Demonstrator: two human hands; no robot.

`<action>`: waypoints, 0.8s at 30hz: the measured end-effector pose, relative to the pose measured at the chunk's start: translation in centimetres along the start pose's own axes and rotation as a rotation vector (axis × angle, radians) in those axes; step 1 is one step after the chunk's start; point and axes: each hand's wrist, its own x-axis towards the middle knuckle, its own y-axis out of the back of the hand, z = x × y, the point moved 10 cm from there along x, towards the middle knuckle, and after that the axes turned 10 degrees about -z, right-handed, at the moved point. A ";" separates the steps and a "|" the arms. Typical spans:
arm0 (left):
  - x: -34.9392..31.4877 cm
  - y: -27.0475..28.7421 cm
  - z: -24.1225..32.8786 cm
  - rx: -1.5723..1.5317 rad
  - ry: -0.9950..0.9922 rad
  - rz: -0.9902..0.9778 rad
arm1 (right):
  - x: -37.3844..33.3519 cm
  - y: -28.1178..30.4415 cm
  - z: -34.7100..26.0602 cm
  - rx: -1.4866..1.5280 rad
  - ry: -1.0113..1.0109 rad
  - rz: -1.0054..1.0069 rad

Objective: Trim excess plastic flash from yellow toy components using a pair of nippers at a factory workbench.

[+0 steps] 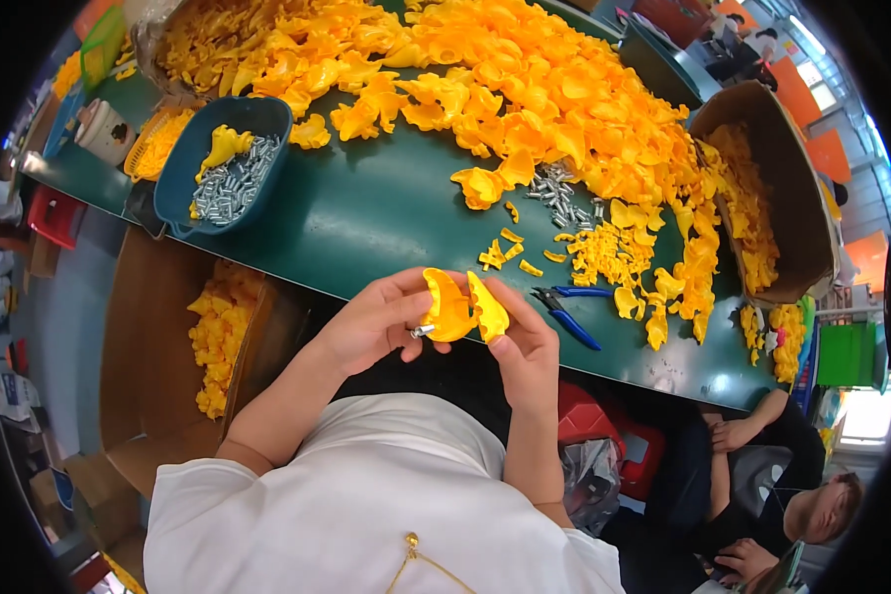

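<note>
Just past the table's near edge, my left hand (371,322) has its fingers closed on a curved yellow plastic shell (448,312). A small silvery metal cylinder (423,331) sticks out by those same fingertips; whether they pinch it or it sits in the shell, I cannot tell. Between thumb and fingers, my right hand (531,346) grips a second yellow shell piece (488,311), close beside the first. Blue-handled nippers (576,331) lie on the table to the right of my right hand. Small yellow offcuts (511,252) lie beyond my hands.
A large heap of yellow shells (554,99) covers the green table's (356,213) far side. Loose metal cylinders (556,193) lie before it. A blue bin (180,173) of cylinders stands left. Cardboard boxes (777,188) (153,337) flank me. A seated person (762,495) is at right.
</note>
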 end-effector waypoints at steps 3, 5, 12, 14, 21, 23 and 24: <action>0.1 0.4 0.2 0.046 -0.030 0.042 | -0.4 -0.1 0.2 -0.046 0.012 0.030; 0.1 1.4 0.0 0.144 -0.030 0.162 | -0.6 -0.5 -0.2 -0.102 0.050 0.046; 0.1 0.6 0.9 0.222 -0.178 0.158 | -0.4 -1.3 -1.2 -0.225 0.068 0.094; 0.1 0.5 0.9 0.234 -0.192 0.164 | -0.4 -1.7 -1.3 -0.254 0.066 0.088; -0.2 0.3 1.6 0.287 -0.235 0.188 | -0.6 -2.3 -1.0 -0.309 0.069 0.073; -0.3 0.3 1.7 0.283 -0.232 0.192 | -0.7 -2.5 -1.1 -0.316 0.076 0.078; -0.3 0.2 1.7 0.287 -0.231 0.191 | -0.8 -2.5 -1.2 -0.325 0.080 0.085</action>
